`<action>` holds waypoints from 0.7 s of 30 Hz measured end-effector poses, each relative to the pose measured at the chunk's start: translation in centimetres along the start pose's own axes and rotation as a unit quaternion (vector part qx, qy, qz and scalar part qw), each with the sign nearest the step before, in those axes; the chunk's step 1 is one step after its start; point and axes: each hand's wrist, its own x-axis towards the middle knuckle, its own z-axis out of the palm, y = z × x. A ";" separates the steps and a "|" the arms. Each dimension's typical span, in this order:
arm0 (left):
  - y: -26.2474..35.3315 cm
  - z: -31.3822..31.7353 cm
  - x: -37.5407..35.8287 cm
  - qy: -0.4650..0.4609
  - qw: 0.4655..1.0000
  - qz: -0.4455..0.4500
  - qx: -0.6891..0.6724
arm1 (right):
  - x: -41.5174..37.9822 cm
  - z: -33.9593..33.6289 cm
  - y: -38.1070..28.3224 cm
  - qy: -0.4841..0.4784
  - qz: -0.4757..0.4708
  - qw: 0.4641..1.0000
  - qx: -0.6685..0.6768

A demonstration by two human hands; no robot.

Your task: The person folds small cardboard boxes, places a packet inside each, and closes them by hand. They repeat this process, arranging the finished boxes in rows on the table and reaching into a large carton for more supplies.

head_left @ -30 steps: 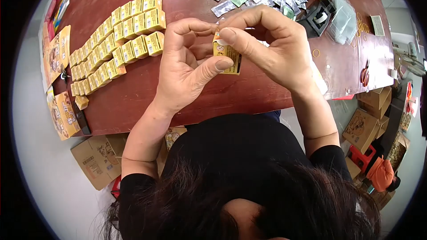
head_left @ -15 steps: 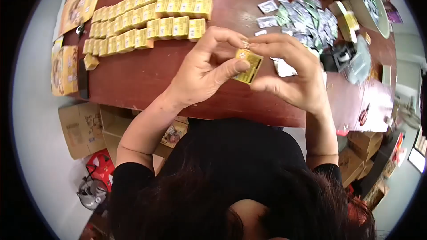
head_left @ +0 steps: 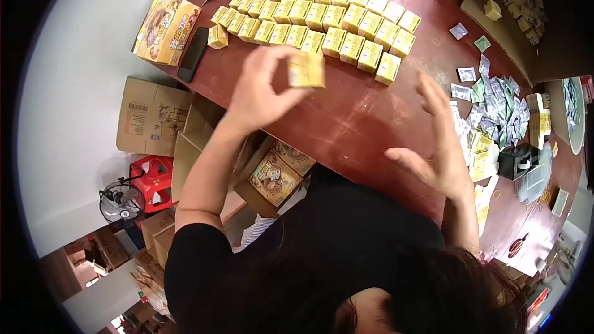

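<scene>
My left hand [head_left: 263, 89] holds a small yellow box [head_left: 306, 69] by its fingertips above the dark red table [head_left: 346, 117]. The hand and box are blurred from motion. They hover just in front of the rows of matching yellow boxes [head_left: 322, 18] laid out across the table. My right hand [head_left: 436, 148] hangs open over the table's near edge, fingers spread, holding nothing. It is nearest to a pile of silver and green sachets [head_left: 492, 102] at the right.
A black tape dispenser [head_left: 520, 162] and flat yellow box blanks [head_left: 481, 154] sit at the right. Larger printed cartons [head_left: 168, 28] and a black phone [head_left: 193, 54] lie at the table's left end. Cardboard boxes [head_left: 154, 120], a red stool [head_left: 153, 179] and a fan [head_left: 122, 202] stand on the floor.
My right hand has let go of the yellow box and pulled away to the right. My left hand carries the box toward the rows. My head has turned left.
</scene>
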 end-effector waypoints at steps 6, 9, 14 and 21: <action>-19.1 -7.0 -1.4 0.085 0.976 -0.050 0.192 | -8.7 -5.8 6.0 0.206 0.189 0.956 -0.088; -22.7 -8.0 -0.3 0.033 0.979 -0.055 0.195 | -10.2 -7.4 5.0 0.218 0.244 0.930 -0.170; -25.8 -8.7 0.2 0.090 0.990 0.036 0.098 | -14.7 -8.7 5.9 0.138 0.289 0.869 -0.378; -4.8 2.3 5.5 0.195 0.977 0.087 0.002 | -14.9 -4.0 7.5 0.099 0.382 0.801 -0.450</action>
